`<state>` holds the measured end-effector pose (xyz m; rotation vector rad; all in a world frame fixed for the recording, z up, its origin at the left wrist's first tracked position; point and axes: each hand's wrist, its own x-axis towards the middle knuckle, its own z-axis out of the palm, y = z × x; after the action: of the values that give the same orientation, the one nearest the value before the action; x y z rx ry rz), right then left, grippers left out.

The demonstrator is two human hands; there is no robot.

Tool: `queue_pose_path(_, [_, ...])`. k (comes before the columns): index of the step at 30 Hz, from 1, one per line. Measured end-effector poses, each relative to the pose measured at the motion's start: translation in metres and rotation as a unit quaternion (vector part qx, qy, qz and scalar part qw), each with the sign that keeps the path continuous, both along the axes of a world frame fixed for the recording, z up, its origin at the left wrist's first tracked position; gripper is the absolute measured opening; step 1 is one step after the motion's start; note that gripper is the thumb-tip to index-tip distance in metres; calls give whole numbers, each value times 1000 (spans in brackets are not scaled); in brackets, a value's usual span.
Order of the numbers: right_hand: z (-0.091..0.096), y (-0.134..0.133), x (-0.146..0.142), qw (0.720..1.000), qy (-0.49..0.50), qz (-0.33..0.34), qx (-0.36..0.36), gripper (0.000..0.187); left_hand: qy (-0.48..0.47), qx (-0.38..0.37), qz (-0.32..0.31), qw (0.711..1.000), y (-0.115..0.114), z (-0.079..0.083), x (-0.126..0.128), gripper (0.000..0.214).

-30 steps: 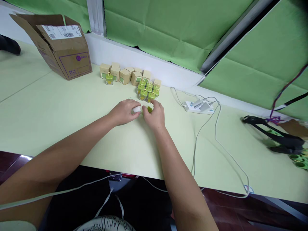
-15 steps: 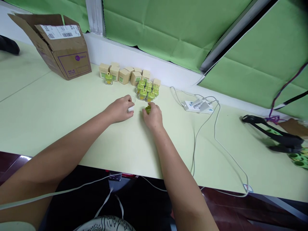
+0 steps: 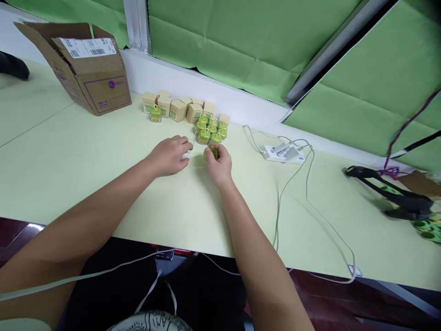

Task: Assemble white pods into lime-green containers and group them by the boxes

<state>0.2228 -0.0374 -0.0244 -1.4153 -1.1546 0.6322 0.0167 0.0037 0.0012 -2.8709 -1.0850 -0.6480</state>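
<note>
My left hand (image 3: 169,155) rests on the pale green table (image 3: 86,161), its fingers curled round a small white piece (image 3: 186,155). My right hand (image 3: 218,164) is closed on a small green piece (image 3: 211,153) just to the right of it. Directly behind both hands stands a cluster of several small green-capped bottles (image 3: 212,129). A row of several small tan boxes (image 3: 179,108) lines the wall behind them, with one more green-capped bottle (image 3: 155,113) in front of the row's left end.
An open cardboard carton (image 3: 90,69) lies at the back left. A white power strip (image 3: 283,153) with trailing cables sits to the right. A black tool (image 3: 389,191) and a green tray (image 3: 429,229) lie at the far right. A white cable crosses below the table edge.
My hands, together a second ago, drew apart with the white piece left and the green piece right. My right hand has since moved slightly up toward the bottle cluster.
</note>
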Motion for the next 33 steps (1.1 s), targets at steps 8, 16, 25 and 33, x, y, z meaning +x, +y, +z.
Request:
queue_pose_path(8, [8,0,-11,912,384,126,-72,19,-202,-120,-79,969,-17,-5,22,32])
queue_pose_path(16, [11,-3,-15,891,410,166,-102,27,-246,-73,-86,963,-12,-10,23,15])
queue_pose_path(25, [15,-10,-18,944,281,157,-72,54,-348,-138,-54,926,-13,-9,30,7])
queue_pose_path(33, [13,-11,-20,975,200,100,-16,59,-441,-314,-44,840,-11,-15,35,25])
